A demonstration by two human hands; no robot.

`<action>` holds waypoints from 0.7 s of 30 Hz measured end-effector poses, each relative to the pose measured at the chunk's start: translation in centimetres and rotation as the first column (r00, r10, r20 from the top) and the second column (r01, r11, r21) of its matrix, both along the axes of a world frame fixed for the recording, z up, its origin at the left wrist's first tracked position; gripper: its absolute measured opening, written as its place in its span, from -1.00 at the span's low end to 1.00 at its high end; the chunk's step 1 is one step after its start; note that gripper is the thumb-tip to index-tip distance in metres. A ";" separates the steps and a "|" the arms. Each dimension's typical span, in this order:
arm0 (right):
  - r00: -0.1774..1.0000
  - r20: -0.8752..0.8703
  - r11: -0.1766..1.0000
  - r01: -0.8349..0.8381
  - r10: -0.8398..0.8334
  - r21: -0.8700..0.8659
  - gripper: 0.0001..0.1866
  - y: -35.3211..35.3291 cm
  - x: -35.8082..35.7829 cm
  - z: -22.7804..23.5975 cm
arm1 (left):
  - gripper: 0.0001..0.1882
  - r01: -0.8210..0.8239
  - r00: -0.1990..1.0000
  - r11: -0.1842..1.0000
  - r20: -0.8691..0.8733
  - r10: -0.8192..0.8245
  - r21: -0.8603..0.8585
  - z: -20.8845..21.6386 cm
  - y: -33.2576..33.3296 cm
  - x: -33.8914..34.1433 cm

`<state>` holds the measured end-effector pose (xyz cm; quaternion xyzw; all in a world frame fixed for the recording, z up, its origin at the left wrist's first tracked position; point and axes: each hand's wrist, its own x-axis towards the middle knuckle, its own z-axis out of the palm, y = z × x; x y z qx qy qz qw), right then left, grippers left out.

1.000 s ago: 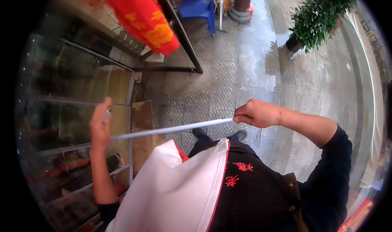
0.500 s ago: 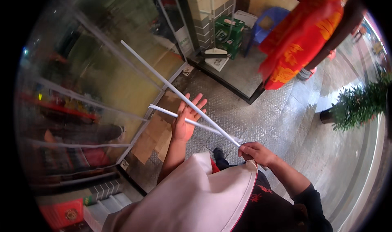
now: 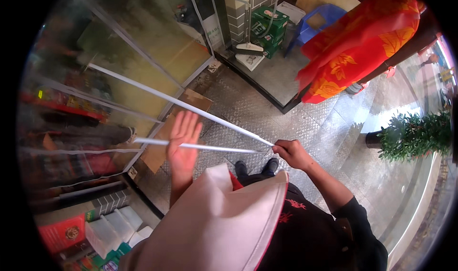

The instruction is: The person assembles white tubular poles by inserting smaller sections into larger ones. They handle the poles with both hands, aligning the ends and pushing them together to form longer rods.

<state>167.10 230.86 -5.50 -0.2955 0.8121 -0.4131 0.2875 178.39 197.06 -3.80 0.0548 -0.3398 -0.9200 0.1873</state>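
Note:
My right hand (image 3: 292, 154) is closed, pinching one end of a long white strip (image 3: 152, 92) between thumb and fingers. The strip slants away to the upper left, in front of the glass. A shorter white strip (image 3: 224, 148) runs leftward from just beside the same hand. Whether the two are joined there, I cannot tell. My left hand (image 3: 185, 140) has its fingers stretched out, palm showing, and the shorter strip lies across it near the thumb. The long strip passes beyond its fingertips.
Framed glass panels (image 3: 143, 90) stand at the left, with flattened cardboard (image 3: 157, 149) along their foot. A red and gold cloth (image 3: 355, 56) hangs at the upper right, near a blue chair (image 3: 322, 20), green boxes (image 3: 269, 28) and a broom (image 3: 249, 48). A potted plant (image 3: 410, 137) stands at right.
My left hand has moved left and slightly down across the view. The long strip has swung to a flatter slant, and my right hand sits a little higher with its end.

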 end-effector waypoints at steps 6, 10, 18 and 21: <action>0.976 0.004 0.969 -0.214 0.216 -0.121 -0.75 1.6 -1.6 -0.1 | -0.16 -0.100 0.993 0.995 -0.054 0.100 0.005 1.6 1.9 -0.1; 0.948 0.006 0.943 -0.314 0.317 -0.109 -0.74 4.2 -4.5 -1.6 | -0.13 -0.353 0.927 0.935 -0.137 0.349 -0.010 4.8 1.2 3.6; 0.728 0.450 0.854 -0.474 0.517 -0.214 -0.72 5.2 -5.1 -2.2 | -0.35 -0.346 0.938 0.934 -0.074 0.340 -0.089 3.9 2.5 8.9; 0.771 0.367 0.853 -0.458 0.521 -0.250 -0.71 5.7 -4.9 -2.3 | -0.48 -0.392 0.850 0.833 0.192 0.490 -0.391 4.6 1.5 11.5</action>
